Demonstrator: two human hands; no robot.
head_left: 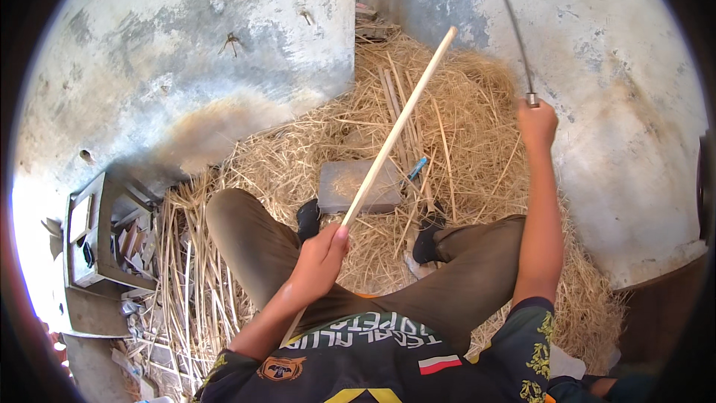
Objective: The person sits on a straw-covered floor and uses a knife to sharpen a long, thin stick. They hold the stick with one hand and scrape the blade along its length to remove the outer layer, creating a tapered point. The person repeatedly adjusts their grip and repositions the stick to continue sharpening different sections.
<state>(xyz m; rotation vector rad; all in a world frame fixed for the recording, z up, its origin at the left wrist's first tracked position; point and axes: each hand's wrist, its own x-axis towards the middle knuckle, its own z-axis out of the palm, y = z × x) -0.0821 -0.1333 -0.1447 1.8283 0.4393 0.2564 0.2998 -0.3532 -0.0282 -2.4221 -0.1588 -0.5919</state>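
My left hand [321, 261] is wrapped round a long pale stick [400, 125], which looks like split bamboo or wood. The stick slants up and away to the right, its lower end passing under my forearm. Out to the right, my right hand [538, 125] is raised and closed on a machete [516, 26]. Its long thin blade points upward, slightly blurred, apart from the stick. The handle is mostly hidden in my fist. Between my feet lies a flat grey block [343, 185], partly behind the stick. A small blue-handled tool [418, 169] rests beside the block.
Pale shavings [477, 142] cover the floor around my crossed legs. Several thin strips [179, 276] lie in a heap at the left, near a worn wooden cabinet [97, 269] holding scraps. Stained walls [224, 22] stand at the left and right.
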